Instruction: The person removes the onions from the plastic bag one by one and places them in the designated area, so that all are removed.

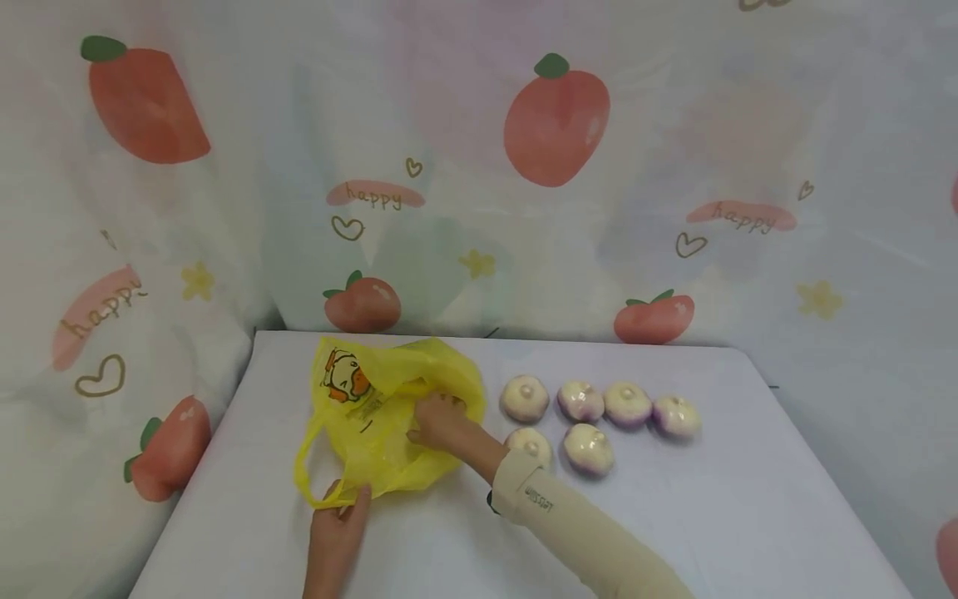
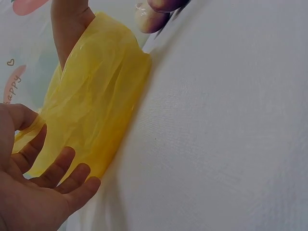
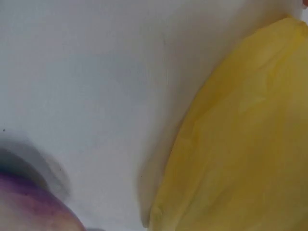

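Observation:
A yellow plastic bag [image 1: 389,457] with a cartoon duck print lies on the left half of the table, its mouth spread open. My left hand [image 1: 338,516] pinches the bag's near edge by a handle; in the left wrist view, the thumb and index finger hold the film while the other fingers of the left hand [image 2: 48,187] are spread. Reaching into the bag's mouth is my right hand [image 1: 446,423], back upward. Its fingertips are hidden by the hand and the bag, and I cannot tell whether it holds anything. In the right wrist view, yellow film [image 3: 240,144] fills the right side.
Right of the bag sit several round white-and-purple turnips, including a back-left turnip [image 1: 525,398], a far-right turnip [image 1: 677,417] and a front turnip [image 1: 588,450]. My right forearm partly covers another turnip [image 1: 528,445]. A fruit-printed curtain [image 1: 464,125] hangs behind the white table [image 1: 748,516].

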Demonstrator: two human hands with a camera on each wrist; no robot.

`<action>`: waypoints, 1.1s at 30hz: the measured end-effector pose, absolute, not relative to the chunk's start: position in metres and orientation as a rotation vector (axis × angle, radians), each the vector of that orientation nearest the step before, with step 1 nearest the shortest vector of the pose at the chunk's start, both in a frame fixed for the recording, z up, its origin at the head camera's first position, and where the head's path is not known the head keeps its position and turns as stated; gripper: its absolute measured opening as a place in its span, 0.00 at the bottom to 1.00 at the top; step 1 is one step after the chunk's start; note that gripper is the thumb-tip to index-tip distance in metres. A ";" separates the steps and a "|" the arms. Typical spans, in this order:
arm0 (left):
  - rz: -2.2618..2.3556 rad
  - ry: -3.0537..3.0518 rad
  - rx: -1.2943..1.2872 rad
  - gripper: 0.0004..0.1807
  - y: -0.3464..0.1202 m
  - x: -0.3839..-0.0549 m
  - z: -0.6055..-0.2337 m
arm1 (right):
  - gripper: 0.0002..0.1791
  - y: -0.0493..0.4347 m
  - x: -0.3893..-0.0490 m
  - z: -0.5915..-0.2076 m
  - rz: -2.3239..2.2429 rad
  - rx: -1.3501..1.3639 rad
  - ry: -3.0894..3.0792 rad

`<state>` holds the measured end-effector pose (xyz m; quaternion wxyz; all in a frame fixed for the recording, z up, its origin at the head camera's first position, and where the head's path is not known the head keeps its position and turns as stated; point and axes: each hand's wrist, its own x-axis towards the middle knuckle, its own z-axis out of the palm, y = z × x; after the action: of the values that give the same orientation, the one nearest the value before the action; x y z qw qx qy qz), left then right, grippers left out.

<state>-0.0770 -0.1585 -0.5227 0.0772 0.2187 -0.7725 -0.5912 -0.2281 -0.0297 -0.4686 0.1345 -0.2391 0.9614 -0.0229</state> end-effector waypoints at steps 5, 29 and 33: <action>-1.751 -2.329 0.663 0.17 -0.159 -0.076 -0.523 | 0.23 -0.034 -0.225 -0.474 0.000 -0.644 2.876; -1.752 -2.372 0.706 0.19 -0.159 -0.077 -0.523 | 0.38 -0.045 -0.244 -0.465 0.181 -0.397 3.101; -1.744 -2.383 0.704 0.19 -0.158 -0.076 -0.522 | 0.38 -0.044 -0.245 -0.465 0.218 -0.400 3.036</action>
<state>-0.0756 -0.1583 -0.5224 0.0531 0.2316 -0.7839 -0.5736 -0.2453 -0.0443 -0.4648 0.0360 -0.1301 0.9883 0.0711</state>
